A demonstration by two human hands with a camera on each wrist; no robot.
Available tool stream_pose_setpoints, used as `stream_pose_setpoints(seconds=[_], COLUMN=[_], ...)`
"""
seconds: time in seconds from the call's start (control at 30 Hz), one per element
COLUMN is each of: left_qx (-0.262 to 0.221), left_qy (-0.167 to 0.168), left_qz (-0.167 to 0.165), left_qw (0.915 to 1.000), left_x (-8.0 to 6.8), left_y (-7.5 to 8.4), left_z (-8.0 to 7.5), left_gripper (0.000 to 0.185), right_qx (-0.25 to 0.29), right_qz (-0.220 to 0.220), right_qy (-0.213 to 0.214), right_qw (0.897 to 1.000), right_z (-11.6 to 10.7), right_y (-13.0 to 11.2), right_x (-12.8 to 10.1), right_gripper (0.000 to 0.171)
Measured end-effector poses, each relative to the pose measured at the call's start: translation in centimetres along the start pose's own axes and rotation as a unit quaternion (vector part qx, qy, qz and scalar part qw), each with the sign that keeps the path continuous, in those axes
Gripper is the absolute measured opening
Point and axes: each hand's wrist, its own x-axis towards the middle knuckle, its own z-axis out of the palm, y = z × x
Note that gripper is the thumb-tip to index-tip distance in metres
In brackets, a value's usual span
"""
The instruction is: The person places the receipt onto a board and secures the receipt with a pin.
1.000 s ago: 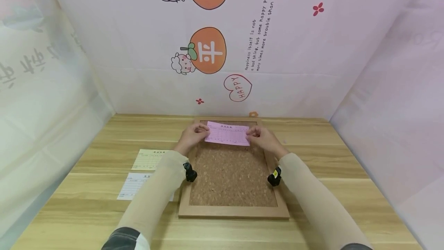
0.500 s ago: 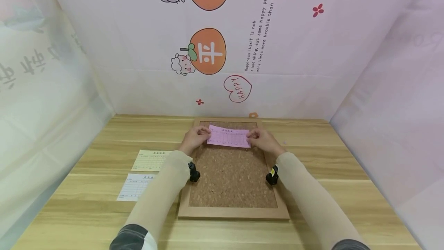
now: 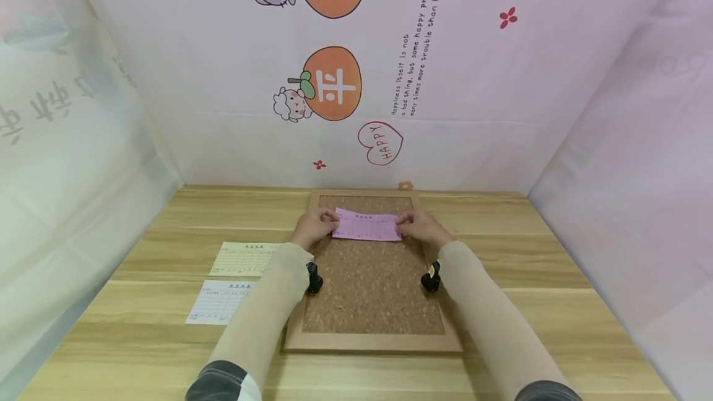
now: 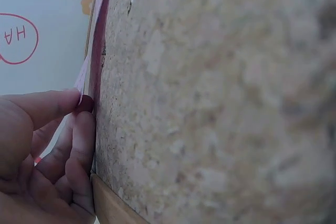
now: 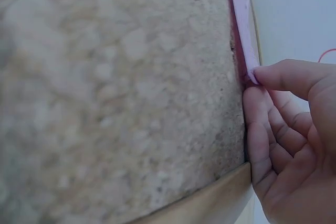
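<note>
A slip (image 3: 367,228) lies on the corkboard (image 3: 373,289); two sheets (image 3: 242,258) lie left.

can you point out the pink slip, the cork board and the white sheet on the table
pink slip (image 3: 366,228), head view, middle of its printed face
cork board (image 3: 372,293), head view, bare cork below the slip
white sheet (image 3: 218,302), head view, centre of the page, left of the board

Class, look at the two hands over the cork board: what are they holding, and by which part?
Both hold the pink slip: left hand pinches its left end, right hand its right end, above the cork board.
</note>
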Motion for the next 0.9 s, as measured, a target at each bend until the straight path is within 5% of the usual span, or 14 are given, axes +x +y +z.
stream_pose_setpoints(seconds=[0.33,0.9], left_qx=[0.013,0.034], left_qy=[0.004,0.012], left_qz=[0.004,-0.017], left_qw=[0.9999,0.9992], left_x=[-0.1,0.04], left_y=[0.04,0.02], left_z=[0.08,0.27], left_gripper=[0.013,0.014], right_qx=[-0.003,0.024], right_qz=[0.038,0.028], right_qy=[-0.004,0.004], right_qw=[0.999,0.999], right_z=[0.0,-0.11], right_y=[-0.45,-0.36], right_x=[0.03,-0.08], right_gripper=[0.022,0.025])
